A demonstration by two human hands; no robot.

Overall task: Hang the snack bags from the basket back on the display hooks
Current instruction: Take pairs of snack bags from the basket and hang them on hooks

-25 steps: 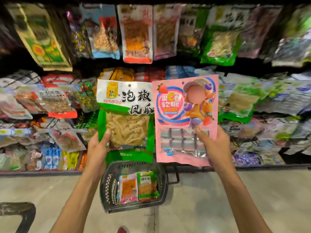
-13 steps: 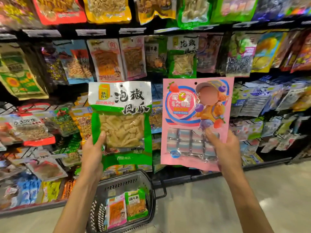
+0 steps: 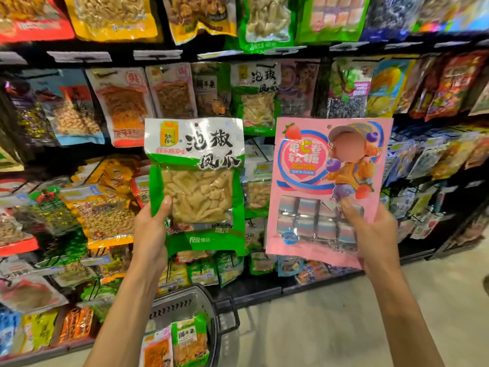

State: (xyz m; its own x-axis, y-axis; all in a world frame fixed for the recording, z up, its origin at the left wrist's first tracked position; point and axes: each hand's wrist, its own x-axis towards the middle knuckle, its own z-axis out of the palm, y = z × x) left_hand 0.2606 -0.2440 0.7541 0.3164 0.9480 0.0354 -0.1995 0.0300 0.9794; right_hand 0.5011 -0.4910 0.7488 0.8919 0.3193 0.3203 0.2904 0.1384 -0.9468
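Left hand: the left hand (image 3: 152,229) is gripping the green snack bag (image 3: 197,181) at its lower left edge, thumb pressing on the front.
Right hand: the right hand (image 3: 375,234) is pinching the pink candy bag (image 3: 328,186) at its lower right.
Bags: both are standing upright, long axis vertical, side by side before the display.
Key relation: a matching green bag (image 3: 255,99) is hanging above and right of the green one, between the two held bags, probably its hook; the hook itself is hiding.
Basket: the basket (image 3: 211,327) is sitting below, still holding two bags.
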